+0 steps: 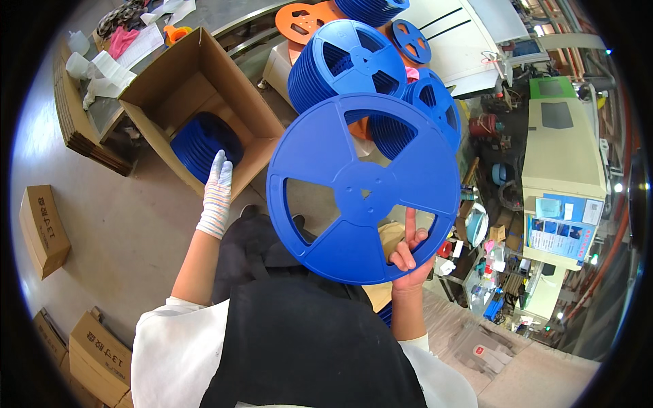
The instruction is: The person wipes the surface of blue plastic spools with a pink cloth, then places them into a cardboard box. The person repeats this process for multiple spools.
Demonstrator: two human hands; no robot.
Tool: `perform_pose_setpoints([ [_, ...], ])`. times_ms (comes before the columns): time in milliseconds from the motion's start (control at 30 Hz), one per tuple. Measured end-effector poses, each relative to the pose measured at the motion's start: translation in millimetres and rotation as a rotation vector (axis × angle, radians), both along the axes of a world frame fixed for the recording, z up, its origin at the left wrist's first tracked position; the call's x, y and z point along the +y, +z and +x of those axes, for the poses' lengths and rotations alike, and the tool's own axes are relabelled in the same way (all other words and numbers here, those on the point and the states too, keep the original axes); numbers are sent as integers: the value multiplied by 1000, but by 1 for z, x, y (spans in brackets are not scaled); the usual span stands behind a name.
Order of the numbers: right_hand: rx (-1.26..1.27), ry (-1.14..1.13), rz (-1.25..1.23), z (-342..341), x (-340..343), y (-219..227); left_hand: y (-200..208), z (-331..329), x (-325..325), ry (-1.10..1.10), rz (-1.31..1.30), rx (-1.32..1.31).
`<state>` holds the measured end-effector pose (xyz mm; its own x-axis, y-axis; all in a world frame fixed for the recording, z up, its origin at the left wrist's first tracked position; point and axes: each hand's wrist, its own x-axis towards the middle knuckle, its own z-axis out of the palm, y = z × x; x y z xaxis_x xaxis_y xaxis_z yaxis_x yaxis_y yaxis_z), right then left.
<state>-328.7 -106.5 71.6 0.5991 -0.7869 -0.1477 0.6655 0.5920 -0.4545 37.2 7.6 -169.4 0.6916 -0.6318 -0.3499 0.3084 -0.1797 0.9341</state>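
Note:
My right hand [411, 262] grips a large blue plastic reel [350, 180] at its lower right, with fingers through one of the cut-out windows. The reel faces me, raised in front of my body. My left hand [216, 197], in a striped knit glove, has its fingers stretched out at the near side of an open cardboard box [238, 88]. Several blue reels [197, 146] lie stacked inside that box, close to the left fingertips. Whether those fingers touch the stack or the box wall is hard to tell.
Beyond the raised reel stand tall stacks of blue reels [316, 75] and an orange reel [297, 24]. Flattened cartons [81, 129] lean at the left. Closed cartons [44, 231] sit on the floor. A cream-coloured machine [563, 153] rises at the right.

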Motion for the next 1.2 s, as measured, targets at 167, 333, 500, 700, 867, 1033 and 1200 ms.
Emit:
perform_pose_setpoints([
  [167,9,15,5,7,3,4,44,-8,-1,1,-88,182],
  [333,55,-102,111,11,15,5,38,-28,1,-102,-188,389],
  [500,156,-257,226,-7,36,-14,30,-67,3,-417,-192,604],
  [700,780,-338,12,-30,73,-31,23,-75,27,-556,186,468],
  [867,1058,-451,54,-104,146,-63,-4,-81,59,-637,452,342],
  [1033,1072,-673,438,-213,247,-52,-19,-137,39,-926,536,197],
  [1200,1026,-1158,386,-296,335,-43,-9,-281,16,-1230,272,52],
])
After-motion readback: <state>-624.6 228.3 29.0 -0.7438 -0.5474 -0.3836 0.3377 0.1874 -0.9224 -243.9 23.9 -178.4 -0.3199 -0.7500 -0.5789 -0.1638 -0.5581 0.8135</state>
